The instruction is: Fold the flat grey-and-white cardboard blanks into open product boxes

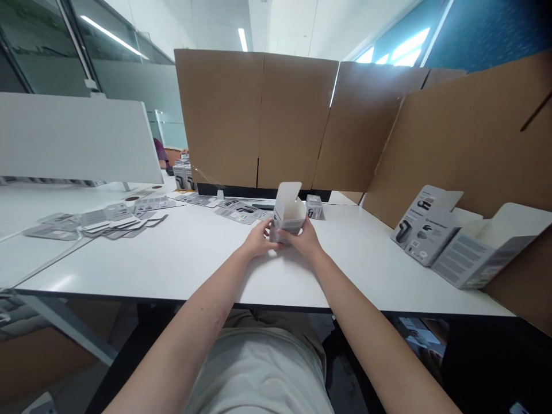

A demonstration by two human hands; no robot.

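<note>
A small white and grey carton (288, 214) stands upright near the middle of the white table, its top flap raised and its mouth open. My left hand (260, 238) grips its left side, fingers curled around the lower edge. On the other side my right hand (307, 237) holds the carton, thumb across the front. Both hands are closed on it. Just behind and to the right sits a closed small box (314, 207). Flat printed cartons (237, 211) lie spread behind my left hand.
More flattened cartons (116, 221) are piled on the left. Two larger opened boxes (470, 253) stand at the right. Tall cardboard panels (293, 121) wall off the back and right. A white divider (77, 138) stands at left, with a person's sleeve (160, 152) beyond it.
</note>
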